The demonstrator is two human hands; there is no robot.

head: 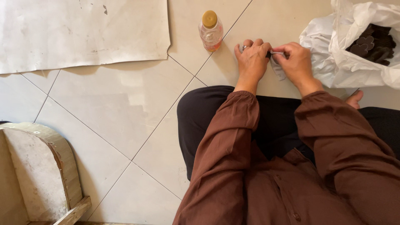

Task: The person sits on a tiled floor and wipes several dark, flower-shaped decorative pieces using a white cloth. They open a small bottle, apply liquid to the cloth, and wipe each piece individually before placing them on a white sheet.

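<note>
My left hand point(251, 61), with a ring on one finger, and my right hand point(295, 61) meet over the floor tiles just past my knees. Both pinch a small dark piece point(268, 53) between their fingertips, with a bit of white material at the right fingers. Most of the piece is hidden by my fingers. Brown sleeves cover both forearms. I sit cross-legged in dark trousers.
A white plastic bag point(333, 54) at the right holds several dark flower-shaped pieces point(373, 43). A small bottle with a yellow cap point(211, 31) stands left of my hands. A worn white sheet point(83, 31) lies at the top left, a cardboard-edged board point(37, 166) at the bottom left.
</note>
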